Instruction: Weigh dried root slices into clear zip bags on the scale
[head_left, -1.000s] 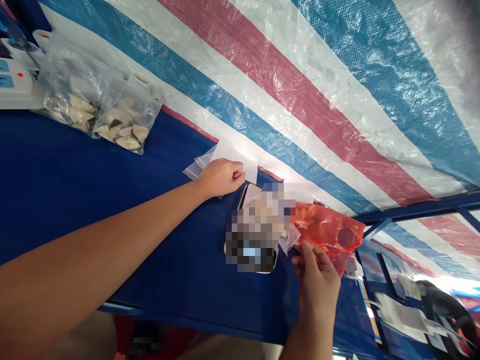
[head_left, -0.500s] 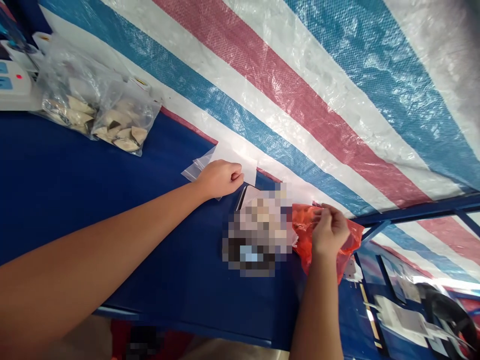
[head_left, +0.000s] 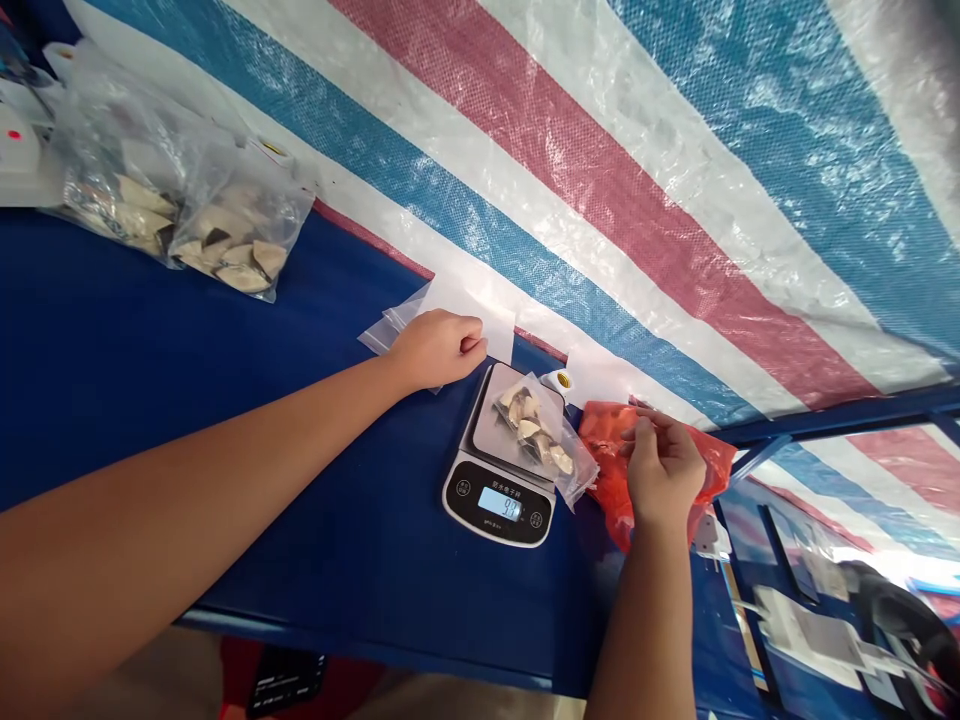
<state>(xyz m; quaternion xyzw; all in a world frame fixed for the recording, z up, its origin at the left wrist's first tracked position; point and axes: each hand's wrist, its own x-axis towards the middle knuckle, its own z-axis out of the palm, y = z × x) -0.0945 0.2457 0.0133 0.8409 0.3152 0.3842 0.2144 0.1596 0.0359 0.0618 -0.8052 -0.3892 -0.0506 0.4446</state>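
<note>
My left hand (head_left: 441,348) is curled into a fist over flat clear zip bags (head_left: 394,322) and a white paper sheet (head_left: 484,318); nothing shows in it. To its right stands a digital kitchen scale (head_left: 459,500) with a lit display. On the scale's plate lies a clear bag of pale, dark-edged dried slices (head_left: 531,430), its end hanging over the right side. My right hand (head_left: 664,465) is closed at the mouth of a red plastic bag (head_left: 611,450), thumb and fingers pinched against the plastic. What lies inside the red bag is hidden.
Two filled clear bags of slices (head_left: 240,255) sit at the far left beside a white device (head_left: 19,160). A small white roll (head_left: 559,381) stands behind the scale. Striped sheeting (head_left: 525,190) rises behind the blue table (head_left: 337,540). A phone (head_left: 289,680) lies below the table edge.
My right hand has moved slightly at the red bag, whose plastic has shifted. My left fist stays in nearly the same place. The scale, blurred out before, is now plainly visible.
</note>
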